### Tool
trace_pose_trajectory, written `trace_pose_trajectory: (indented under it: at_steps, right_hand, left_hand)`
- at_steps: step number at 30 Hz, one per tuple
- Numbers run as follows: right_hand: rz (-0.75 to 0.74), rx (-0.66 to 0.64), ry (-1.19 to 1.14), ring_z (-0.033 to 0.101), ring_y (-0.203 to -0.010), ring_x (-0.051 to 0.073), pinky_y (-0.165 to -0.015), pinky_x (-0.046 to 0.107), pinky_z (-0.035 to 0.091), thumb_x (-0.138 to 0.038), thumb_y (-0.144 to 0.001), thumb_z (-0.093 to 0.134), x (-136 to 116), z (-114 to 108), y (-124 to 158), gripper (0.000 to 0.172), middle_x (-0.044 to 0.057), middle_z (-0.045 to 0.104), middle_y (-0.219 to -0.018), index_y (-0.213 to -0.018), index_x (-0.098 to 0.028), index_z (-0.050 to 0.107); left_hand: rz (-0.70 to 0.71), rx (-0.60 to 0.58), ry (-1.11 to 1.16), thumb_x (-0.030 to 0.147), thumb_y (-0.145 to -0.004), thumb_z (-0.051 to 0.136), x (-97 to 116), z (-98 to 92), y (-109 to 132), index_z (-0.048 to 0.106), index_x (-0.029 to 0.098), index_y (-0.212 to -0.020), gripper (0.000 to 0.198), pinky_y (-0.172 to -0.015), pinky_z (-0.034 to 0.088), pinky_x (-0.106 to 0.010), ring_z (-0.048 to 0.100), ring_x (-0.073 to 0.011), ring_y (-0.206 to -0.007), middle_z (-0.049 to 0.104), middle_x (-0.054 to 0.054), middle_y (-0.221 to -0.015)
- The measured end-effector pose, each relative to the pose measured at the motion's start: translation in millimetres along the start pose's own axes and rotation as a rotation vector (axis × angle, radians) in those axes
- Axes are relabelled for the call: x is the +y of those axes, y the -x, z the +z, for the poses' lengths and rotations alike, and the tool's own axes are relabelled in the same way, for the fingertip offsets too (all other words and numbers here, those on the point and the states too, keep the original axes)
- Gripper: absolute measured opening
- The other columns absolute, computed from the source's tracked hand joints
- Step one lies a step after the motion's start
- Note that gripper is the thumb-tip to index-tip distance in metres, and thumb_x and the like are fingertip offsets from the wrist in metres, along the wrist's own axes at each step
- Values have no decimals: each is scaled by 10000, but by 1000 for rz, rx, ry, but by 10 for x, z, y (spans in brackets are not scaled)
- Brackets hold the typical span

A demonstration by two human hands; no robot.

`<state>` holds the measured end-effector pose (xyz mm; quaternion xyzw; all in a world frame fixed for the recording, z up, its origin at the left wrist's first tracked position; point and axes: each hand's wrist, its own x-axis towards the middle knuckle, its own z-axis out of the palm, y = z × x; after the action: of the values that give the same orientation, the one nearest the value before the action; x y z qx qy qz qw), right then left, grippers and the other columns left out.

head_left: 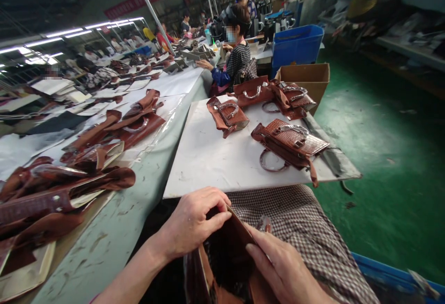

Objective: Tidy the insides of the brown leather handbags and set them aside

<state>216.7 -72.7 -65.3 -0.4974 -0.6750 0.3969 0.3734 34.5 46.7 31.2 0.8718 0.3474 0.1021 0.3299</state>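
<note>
A brown leather handbag (239, 234) sits on my lap with its mouth facing up and its dark inside showing. My left hand (198, 218) pinches the bag's far upper edge between thumb and fingers. Lower down on the same edge, my right hand (278, 262) grips the right side, thumb inside and fingers outside. A plastic-wrapped handle (264, 224) pokes up just beyond my right fingers. The lower part of the bag runs out of view at the bottom.
Several brown handbags, one of them crocodile-patterned (295, 139), lie on a white board (205, 165) ahead. More brown bag pieces (114, 132) cover the long table (139, 202) at left. A co-worker (239, 49), a blue bin (297, 44) and a cardboard box (306, 74) are beyond.
</note>
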Motion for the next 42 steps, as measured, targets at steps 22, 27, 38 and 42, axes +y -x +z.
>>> trace_pose_trajectory:
  at_steps: [22,27,38,42]
  right_hand:
    - [1,41,-68,711,-739,150,-678,233,590,-250,-893,566,-139,-3,-420,166,-14,740,-896,-1046,-239,628]
    - [-210,66,75,662,-1063,169,-933,306,542,-137,-919,463,1,134,-430,435,61,657,-1241,-1345,-222,461]
    - [-193,52,5,690,-903,193,-834,339,581,-191,-962,389,-58,78,-440,388,81,716,-1061,-1328,-199,520]
    - [-178,53,-32,684,-876,184,-804,323,581,-189,-964,394,-23,99,-439,394,69,715,-1039,-1338,-214,518]
  left_hand:
    - [-242,127,-19,196,-804,667,176,15,140,550,203,-809,117,-636,470,-222,605,-133,-700,668,17,-794]
    - [-341,102,67,86,-711,721,224,-93,192,574,237,-1039,389,-794,497,-227,608,-147,-881,639,14,-1036]
    - [-282,138,10,204,-864,634,115,-45,224,645,211,-857,15,-720,475,-228,612,-144,-774,659,7,-832]
    - [-157,141,-37,179,-891,601,73,-40,251,655,217,-926,75,-763,468,-238,613,-150,-823,663,-9,-874]
